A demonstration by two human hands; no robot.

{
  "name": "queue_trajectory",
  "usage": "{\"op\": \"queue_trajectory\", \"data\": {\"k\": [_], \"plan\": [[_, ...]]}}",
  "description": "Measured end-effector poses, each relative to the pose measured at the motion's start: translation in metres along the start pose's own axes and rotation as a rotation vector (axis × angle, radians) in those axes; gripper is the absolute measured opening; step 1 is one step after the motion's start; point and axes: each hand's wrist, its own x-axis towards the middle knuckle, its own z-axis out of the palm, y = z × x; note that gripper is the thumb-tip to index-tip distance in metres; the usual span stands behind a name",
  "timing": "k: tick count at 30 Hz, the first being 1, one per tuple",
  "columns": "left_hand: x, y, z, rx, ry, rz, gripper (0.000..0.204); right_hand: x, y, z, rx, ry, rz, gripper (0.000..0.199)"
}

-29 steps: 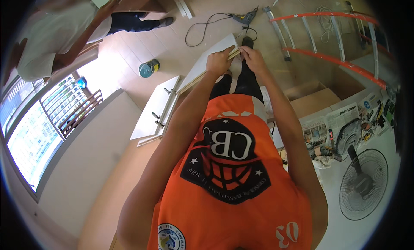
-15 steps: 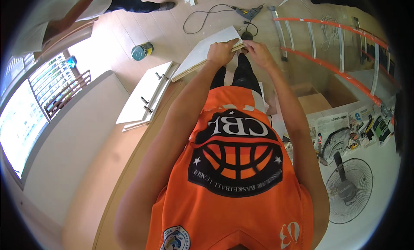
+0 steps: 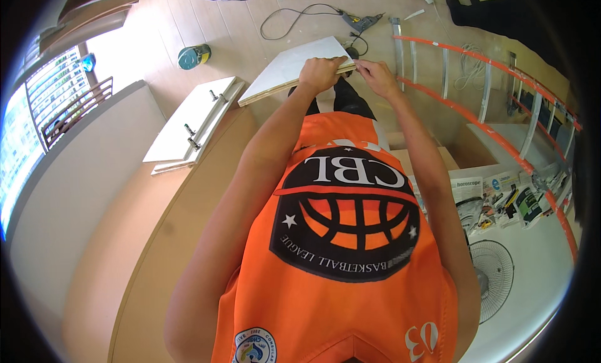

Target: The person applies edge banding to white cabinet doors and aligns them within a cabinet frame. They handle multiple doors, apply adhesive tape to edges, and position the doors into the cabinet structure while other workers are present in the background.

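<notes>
A white board (image 3: 294, 65) with a raw wood-coloured edge is held out in front of me, angled up to the right. My left hand (image 3: 320, 73) is closed over its near edge, close to the right corner. At that corner my right hand (image 3: 377, 78) has its fingers pinched together; whatever sits between them is too small to make out. Left of the board lies a stack of white panels (image 3: 191, 122) with metal hinges (image 3: 191, 136) on top.
A teal can (image 3: 194, 57) and a corded power drill (image 3: 362, 20) lie on the floor ahead. An orange ladder (image 3: 451, 103) spans the right, beside a cardboard box (image 3: 438, 159), newspapers with tools (image 3: 501, 206) and a fan (image 3: 491, 278). Other people's legs (image 3: 501, 18) show at the top.
My view has turned slightly right, so the panels and can sit further left. A person's dark legs and shoes now show at upper right. Both hands stay at the board's corner.
</notes>
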Motion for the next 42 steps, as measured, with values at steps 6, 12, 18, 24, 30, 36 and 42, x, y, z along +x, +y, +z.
{"op": "queue_trajectory", "data": {"k": [6,12,18,24,30,36,42], "plan": [[0.002,-0.007,0.02,-0.016,0.035,-0.003,0.046,0.004,0.0,-0.006,-0.028,-0.04,-0.038,0.027],[-0.003,-0.001,0.024,-0.011,0.02,-0.011,0.047,-0.004,-0.012,-0.005,-0.062,-0.036,-0.009,0.026],[-0.009,0.004,0.031,-0.014,0.019,-0.007,0.048,-0.02,-0.012,0.012,-0.046,0.087,0.023,0.025],[-0.009,0.007,0.029,-0.019,0.02,-0.015,0.047,-0.024,-0.012,0.02,-0.104,0.158,-0.035,0.025],[-0.007,0.006,0.03,-0.024,0.029,-0.007,0.048,-0.024,-0.01,0.025,-0.097,0.184,-0.053,0.022],[-0.004,0.006,0.033,0.007,0.002,-0.016,0.048,-0.026,-0.009,0.031,-0.151,0.218,-0.045,0.021],[-0.006,0.005,0.036,-0.01,0.014,-0.036,0.049,-0.024,-0.015,0.034,-0.174,0.211,-0.024,0.013]]}}
